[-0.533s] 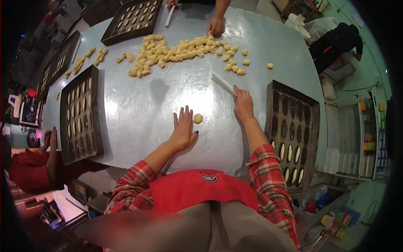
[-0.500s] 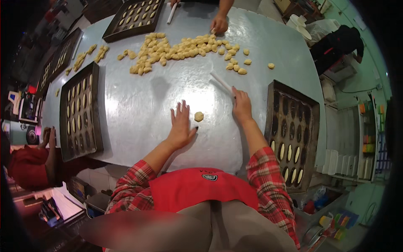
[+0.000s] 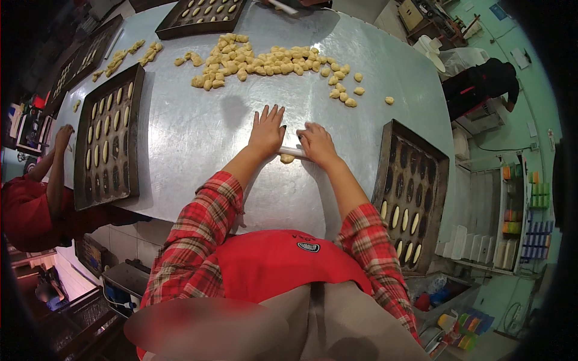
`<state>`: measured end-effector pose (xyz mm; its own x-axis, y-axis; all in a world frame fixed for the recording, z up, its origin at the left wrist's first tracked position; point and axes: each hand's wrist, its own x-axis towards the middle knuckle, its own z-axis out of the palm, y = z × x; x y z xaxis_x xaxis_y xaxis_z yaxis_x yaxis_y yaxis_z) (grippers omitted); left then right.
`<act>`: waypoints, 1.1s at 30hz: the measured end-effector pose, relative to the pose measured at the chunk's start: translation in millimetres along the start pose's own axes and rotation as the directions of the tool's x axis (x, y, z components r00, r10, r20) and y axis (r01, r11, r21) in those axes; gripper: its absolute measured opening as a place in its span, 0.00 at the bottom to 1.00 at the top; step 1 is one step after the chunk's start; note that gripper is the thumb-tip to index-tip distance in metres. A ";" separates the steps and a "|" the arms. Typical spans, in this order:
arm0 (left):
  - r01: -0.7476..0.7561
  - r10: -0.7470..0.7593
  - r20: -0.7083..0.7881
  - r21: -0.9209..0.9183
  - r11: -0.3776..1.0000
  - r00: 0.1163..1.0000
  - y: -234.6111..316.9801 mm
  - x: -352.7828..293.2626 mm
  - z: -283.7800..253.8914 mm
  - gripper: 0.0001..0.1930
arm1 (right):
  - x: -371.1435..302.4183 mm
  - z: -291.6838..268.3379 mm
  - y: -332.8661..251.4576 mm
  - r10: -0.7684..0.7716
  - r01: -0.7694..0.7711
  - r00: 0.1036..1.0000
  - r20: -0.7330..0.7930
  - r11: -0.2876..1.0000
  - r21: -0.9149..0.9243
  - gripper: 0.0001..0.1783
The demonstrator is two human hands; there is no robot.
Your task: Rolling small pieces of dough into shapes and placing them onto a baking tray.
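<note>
A white rolling pin (image 3: 292, 152) lies crosswise over a small piece of dough (image 3: 287, 159), whose near edge bulges out below it. My left hand (image 3: 267, 131) rests over the pin's left end, fingers stretched forward and flat. Over the other end is my right hand (image 3: 318, 144), its fingers extended and slightly bent, not wrapped round the pin. Beyond my hands a heap of dough balls (image 3: 259, 65) spreads over the metal table (image 3: 192, 144).
A dark baking tray (image 3: 391, 127) with dough strips in its near hollows stands at right. Another partly filled tray (image 3: 133, 120) is at left, near a person in red (image 3: 36, 204). A third tray (image 3: 198, 30) lies at the far side. Someone in black (image 3: 484, 87) bends at far right.
My right hand has brought the rolling pin left onto the dough piece, and my left hand has moved onto its other end. Across the table, a co-worker's hand has left the dough heap.
</note>
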<state>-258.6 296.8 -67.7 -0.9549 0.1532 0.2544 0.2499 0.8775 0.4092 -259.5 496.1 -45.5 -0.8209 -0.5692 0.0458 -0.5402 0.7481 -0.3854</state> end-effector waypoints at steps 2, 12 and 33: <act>-0.009 0.009 -0.021 -0.021 1.000 1.000 1.2 -5.0 -3.4 0.28 | 3.7 15.4 -9.0 0.067 -0.111 0.978 -0.197 0.969 -0.222 0.24; -0.111 0.111 0.005 0.016 0.994 0.994 19.6 -87.1 -29.1 0.30 | -75.0 25.2 -64.1 0.070 -0.089 0.989 -0.132 0.986 -0.140 0.33; -0.235 0.237 0.104 -0.035 0.971 0.966 19.8 -68.1 -11.5 0.30 | -51.5 26.2 -44.7 -0.087 0.064 0.941 -0.326 0.995 -0.080 0.24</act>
<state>-186.7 298.5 -66.8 -0.8798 0.4036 0.2512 0.4725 0.8004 0.3688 -188.2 483.1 -54.8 -0.7862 -0.4898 0.3767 -0.6049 0.7347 -0.3071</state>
